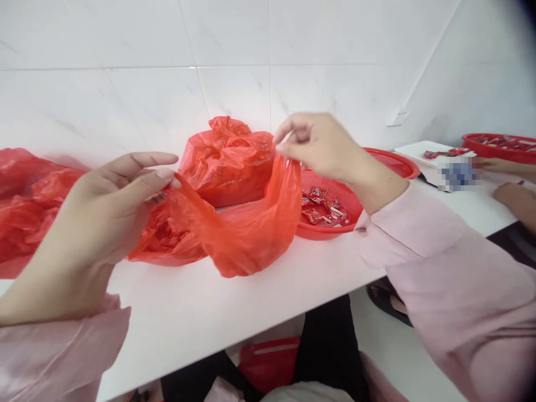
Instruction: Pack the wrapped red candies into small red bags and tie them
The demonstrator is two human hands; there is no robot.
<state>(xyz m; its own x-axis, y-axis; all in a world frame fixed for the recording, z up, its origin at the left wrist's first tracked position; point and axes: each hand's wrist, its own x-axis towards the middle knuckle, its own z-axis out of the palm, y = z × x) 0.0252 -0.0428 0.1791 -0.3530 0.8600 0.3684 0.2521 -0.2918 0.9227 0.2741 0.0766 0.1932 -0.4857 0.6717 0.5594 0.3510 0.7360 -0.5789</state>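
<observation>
A thin red plastic bag (pixel 251 240) hangs stretched between my two hands above the white table. My left hand (pixel 113 206) pinches one end of it between thumb and finger, the index finger held out. The other end is pinched in the fingertips of my right hand (pixel 318 142), higher up. Behind the sagging bag stands a full, bunched-up red plastic bag (pixel 234 162). Crumpled red bags (pixel 167 234) lie beside and behind my left hand. Below my right wrist sits a red mesh basket (pixel 330 229) with several small red wrapped packets (pixel 322 209), partly hidden by my arm.
Another red basket (pixel 393 162) stands behind my right arm. At the right, a co-worker's hands (pixel 508 192) rest near a white box (pixel 427 151) with red packets on it. A further red basket (pixel 498 142) holds packets. The table (pixel 234 321) meets a tiled wall.
</observation>
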